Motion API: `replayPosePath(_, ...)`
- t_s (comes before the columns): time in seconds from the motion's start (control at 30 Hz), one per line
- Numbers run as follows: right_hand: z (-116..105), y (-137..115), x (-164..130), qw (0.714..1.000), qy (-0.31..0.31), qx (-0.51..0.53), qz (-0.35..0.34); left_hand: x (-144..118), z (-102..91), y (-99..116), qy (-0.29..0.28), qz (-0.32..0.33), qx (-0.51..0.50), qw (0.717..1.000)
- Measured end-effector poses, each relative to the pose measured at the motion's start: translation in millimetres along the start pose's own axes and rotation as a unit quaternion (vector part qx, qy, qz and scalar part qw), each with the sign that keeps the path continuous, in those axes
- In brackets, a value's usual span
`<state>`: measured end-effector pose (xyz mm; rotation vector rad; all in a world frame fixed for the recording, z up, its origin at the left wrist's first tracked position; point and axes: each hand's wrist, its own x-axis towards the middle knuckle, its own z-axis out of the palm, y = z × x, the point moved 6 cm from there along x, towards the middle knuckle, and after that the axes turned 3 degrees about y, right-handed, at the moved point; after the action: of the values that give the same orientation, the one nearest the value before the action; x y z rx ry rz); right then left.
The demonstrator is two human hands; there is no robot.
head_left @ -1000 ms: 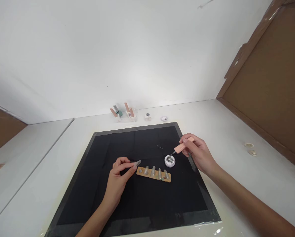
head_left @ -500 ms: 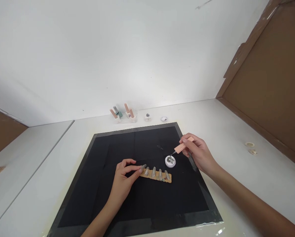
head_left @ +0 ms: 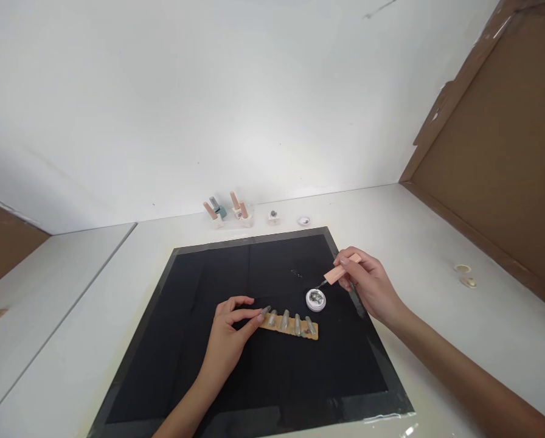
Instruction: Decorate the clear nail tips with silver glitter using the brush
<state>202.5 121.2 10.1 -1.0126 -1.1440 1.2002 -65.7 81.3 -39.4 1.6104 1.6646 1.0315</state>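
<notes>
My right hand [head_left: 361, 275] pinches the peach handle of a nail polish brush [head_left: 342, 269]. The brush's dark tip points down at the upper rim of a small round white pot [head_left: 315, 300] with silvery, flaky contents. Whether the bristles touch those contents is hard to tell. Thumb and fingers of my left hand [head_left: 233, 322] close on the left end of a tan strip [head_left: 277, 327], by the leftmost nail. Along the strip stand several greyish, see-through false nails [head_left: 284, 319]. The fingertips partly hide that leftmost nail and the strip's end.
A black mat [head_left: 199, 365] with taped edges lies under the work. Behind it stand several polish bottles [head_left: 242, 212], a small capless bottle [head_left: 273, 217] and a shallow white lid [head_left: 303, 221]. Two small round pieces [head_left: 468, 282] rest at right, before a brown cardboard panel [head_left: 491, 158].
Almost nothing differs. Everything sits a few pixels lower and to the right, as if the view shifted slightly. Both hands keep their grips, and the brush tip stays at the pot.
</notes>
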Motion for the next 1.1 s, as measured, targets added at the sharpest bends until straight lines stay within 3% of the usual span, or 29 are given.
replayPosePath(0.63,-0.6,-4.1,0.8,1.000,-0.003,0.005,0.004,-1.5,-3.7,-0.7,-0.031,-0.006,0.004,0.999)
replayPosePath(0.77,-1.2,-4.0,0.1,1.000,-0.011,0.004,0.002,2.3,-9.3,-1.1,-0.069,-0.033,-0.016,0.997)
replayPosePath(0.87,-3.0,-4.0,0.6,1.000,-0.011,0.008,0.000,4.9,-24.1,-3.1,-0.082,-0.077,-0.051,0.992)
replayPosePath(0.9,-3.6,-4.3,0.9,1.000,-0.011,0.011,-0.001,4.3,-30.8,-2.8,-0.074,-0.088,-0.057,0.992)
replayPosePath(1.0,-5.0,-6.0,1.6,1.000,-0.012,0.021,-0.003,-6.5,-52.3,3.6,0.028,-0.093,-0.067,0.993)
replayPosePath(1.03,-5.2,-6.6,1.6,1.000,-0.013,0.023,-0.002,-14.1,-53.5,7.8,0.052,-0.083,-0.067,0.993)
replayPosePath(1.1,-5.6,-7.6,1.3,1.000,-0.013,0.029,0.001,-33.7,-38.4,17.2,0.031,-0.063,-0.072,0.995)
